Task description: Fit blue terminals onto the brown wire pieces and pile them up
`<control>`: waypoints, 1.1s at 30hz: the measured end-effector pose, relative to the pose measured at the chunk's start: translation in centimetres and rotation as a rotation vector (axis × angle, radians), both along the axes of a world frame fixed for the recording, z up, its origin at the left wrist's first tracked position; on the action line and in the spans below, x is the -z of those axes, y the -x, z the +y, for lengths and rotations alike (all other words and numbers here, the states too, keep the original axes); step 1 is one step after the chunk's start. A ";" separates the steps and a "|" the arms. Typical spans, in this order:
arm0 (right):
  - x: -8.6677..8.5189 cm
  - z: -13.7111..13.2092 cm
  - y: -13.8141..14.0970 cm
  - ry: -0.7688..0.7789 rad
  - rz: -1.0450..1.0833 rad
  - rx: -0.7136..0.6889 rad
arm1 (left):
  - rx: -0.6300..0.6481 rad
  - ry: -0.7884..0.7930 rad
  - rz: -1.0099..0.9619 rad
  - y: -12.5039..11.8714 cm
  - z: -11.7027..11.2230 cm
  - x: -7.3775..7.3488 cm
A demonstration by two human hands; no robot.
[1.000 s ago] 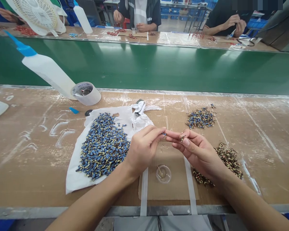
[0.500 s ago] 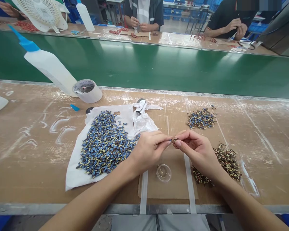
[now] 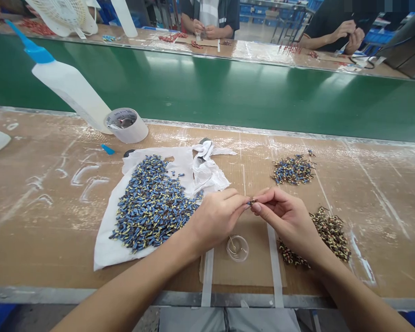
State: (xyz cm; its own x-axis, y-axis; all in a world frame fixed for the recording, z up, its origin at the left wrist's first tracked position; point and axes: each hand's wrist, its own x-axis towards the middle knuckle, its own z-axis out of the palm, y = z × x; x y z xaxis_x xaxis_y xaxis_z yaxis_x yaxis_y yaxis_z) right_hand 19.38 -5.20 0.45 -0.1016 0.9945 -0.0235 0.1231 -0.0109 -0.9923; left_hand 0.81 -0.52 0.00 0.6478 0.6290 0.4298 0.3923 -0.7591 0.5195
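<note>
My left hand point(image 3: 219, 213) and my right hand point(image 3: 287, 214) meet fingertip to fingertip above a cardboard pad. Pinched between them is a tiny blue-and-brown piece point(image 3: 251, 203), too small to make out fully. Left of my hands a heap of small blue and yellow pieces point(image 3: 152, 203) lies on a white plastic sheet point(image 3: 105, 249). Beyond my right hand is a smaller pile of blue and tan pieces point(image 3: 293, 169). A pile of tan and dark pieces point(image 3: 332, 235) is partly hidden by my right wrist. Below my hands stands a small clear cup point(image 3: 238, 249) with a thin stick in it.
A tilted white squeeze bottle point(image 3: 72, 92) with a blue nozzle leans by a tape roll point(image 3: 127, 125). A small blue cap point(image 3: 107, 149) lies nearby. Behind runs a green belt point(image 3: 207, 94); across it people handle small red pieces, beside a fan point(image 3: 60, 14).
The view has shifted slightly. My fingertips have drawn closer together, and the piece between them shows at a slightly different angle.
</note>
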 end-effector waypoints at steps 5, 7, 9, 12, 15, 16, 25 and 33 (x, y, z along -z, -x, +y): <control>0.1 -0.1 -0.1 -0.016 -0.073 -0.006 | -0.029 -0.110 0.151 0.3 -0.1 0.0; 0.0 -0.1 0.0 -0.009 -0.093 -0.013 | -0.038 -0.172 0.203 0.4 -0.2 0.0; -0.1 -0.1 -0.1 0.001 -0.106 -0.017 | -0.043 -0.233 0.231 0.4 -0.2 -0.2; -0.2 0.0 -0.1 0.041 -0.072 -0.014 | -0.050 -0.286 0.233 0.5 -0.2 -0.4; -0.2 0.1 -0.2 0.092 0.007 -0.025 | -0.025 -0.307 0.223 0.5 0.0 -0.5; -0.1 0.1 -0.2 0.098 0.020 -0.032 | -0.014 -0.315 0.216 0.5 0.0 -0.5; 0.5 -0.1 0.1 -0.022 -0.079 -0.055 | 0.040 -0.288 0.204 0.5 0.0 -1.2; 0.7 0.0 -0.4 -0.019 -0.215 -0.153 | 0.102 -0.152 0.285 0.6 0.1 -1.3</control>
